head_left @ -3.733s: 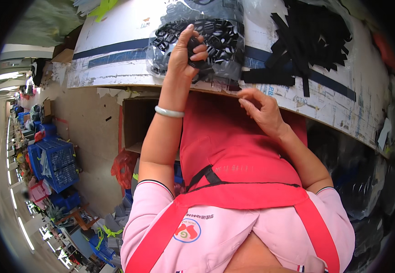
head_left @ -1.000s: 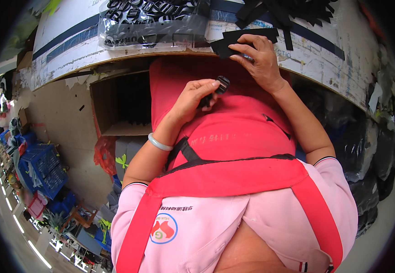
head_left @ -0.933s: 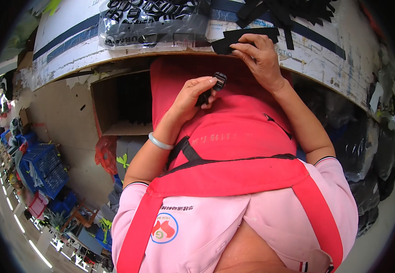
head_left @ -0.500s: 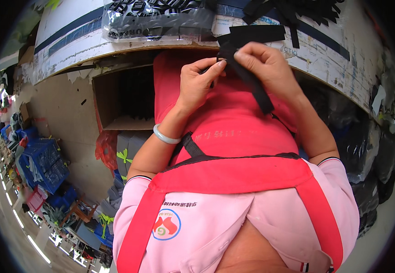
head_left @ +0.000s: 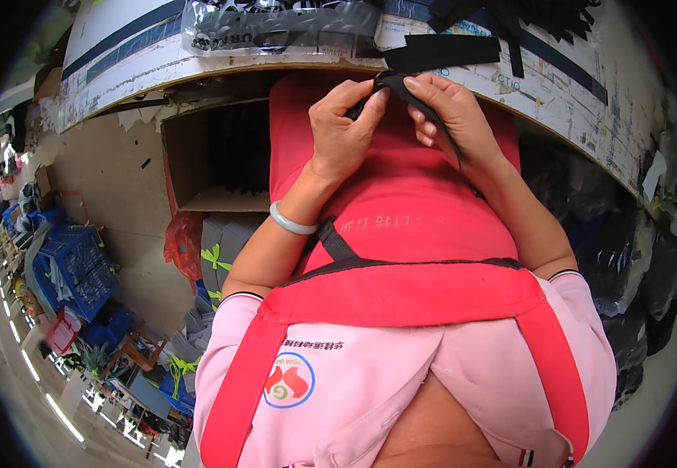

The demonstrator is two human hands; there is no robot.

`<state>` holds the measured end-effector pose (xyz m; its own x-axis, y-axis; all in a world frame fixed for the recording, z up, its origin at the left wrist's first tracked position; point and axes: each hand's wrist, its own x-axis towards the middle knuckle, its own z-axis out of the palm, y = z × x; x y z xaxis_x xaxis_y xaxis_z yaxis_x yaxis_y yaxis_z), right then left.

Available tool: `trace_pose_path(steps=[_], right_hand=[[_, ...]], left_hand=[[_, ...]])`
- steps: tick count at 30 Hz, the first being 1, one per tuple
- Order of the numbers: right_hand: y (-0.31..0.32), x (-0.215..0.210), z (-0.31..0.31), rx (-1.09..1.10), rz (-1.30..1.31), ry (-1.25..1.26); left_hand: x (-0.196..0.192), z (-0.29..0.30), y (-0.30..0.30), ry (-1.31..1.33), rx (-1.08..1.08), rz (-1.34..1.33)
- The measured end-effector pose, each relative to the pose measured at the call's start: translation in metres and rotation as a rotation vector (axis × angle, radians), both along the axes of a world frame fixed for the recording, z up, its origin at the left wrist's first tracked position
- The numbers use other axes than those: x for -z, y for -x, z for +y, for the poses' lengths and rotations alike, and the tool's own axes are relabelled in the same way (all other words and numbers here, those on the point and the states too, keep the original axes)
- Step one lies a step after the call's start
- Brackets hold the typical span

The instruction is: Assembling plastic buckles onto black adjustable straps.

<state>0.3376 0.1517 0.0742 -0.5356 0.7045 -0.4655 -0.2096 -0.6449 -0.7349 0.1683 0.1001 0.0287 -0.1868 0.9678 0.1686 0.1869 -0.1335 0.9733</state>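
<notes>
A strip of black webbing [head_left: 429, 115] runs between my two hands, just in front of the table edge and over the red apron [head_left: 424, 187]. My left hand [head_left: 340, 129] pinches a black piece between thumb and fingers at the strip's left end; the fingers mostly hide its shape. My right hand [head_left: 457, 117] is closed on the webbing, with thumb on top, and the strip's loose end hangs along the palm. Just beyond my hands, a flat cut black strap [head_left: 451, 52] lies at the table's edge.
On the worn white tabletop [head_left: 120, 74] sit a clear bag [head_left: 280, 27] of black plastic parts and a heap of black straps [head_left: 545, 19]. Below are an open cardboard box [head_left: 217, 201] at left and dark plastic bags [head_left: 619, 257] at right. Blue crates [head_left: 81, 269] stand farther left.
My right hand has shifted slightly, and the webbing's hanging end has moved from over the apron to against that palm. My left hand has stayed nearly in place, still pinching.
</notes>
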Motion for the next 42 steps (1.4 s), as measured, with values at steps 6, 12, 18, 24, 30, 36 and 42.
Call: trace_pose_path(steps=[6,12,18,24,30,36,42], right_hand=[[0.005,0.007,-0.003,0.027,-0.08,-0.067],[0.012,0.027,0.003,0.084,-0.026,-0.112],[-0.007,0.024,0.01,-0.18,0.06,0.042],[0.002,0.019,-0.006,-0.179,-0.099,-0.349],[0.009,0.005,-0.016,-0.179,-0.275,-0.601],[0.016,0.019,-0.015,-0.179,-0.228,-0.514],[0.013,0.005,-0.017,-0.025,-0.386,-1.18]], left_hand=[[0.003,0.0,0.001,-0.104,-0.058,0.028],[0.009,0.0,0.0,-0.221,-0.005,0.268],[0.01,-0.007,0.012,-0.161,0.161,0.048],[-0.004,-0.02,0.01,0.698,0.106,-1.147],[-0.001,-0.026,0.018,0.698,0.213,-1.406],[0.0,-0.027,0.02,0.627,0.17,-1.254],[-0.01,-0.022,0.013,0.529,-0.03,-0.799]])
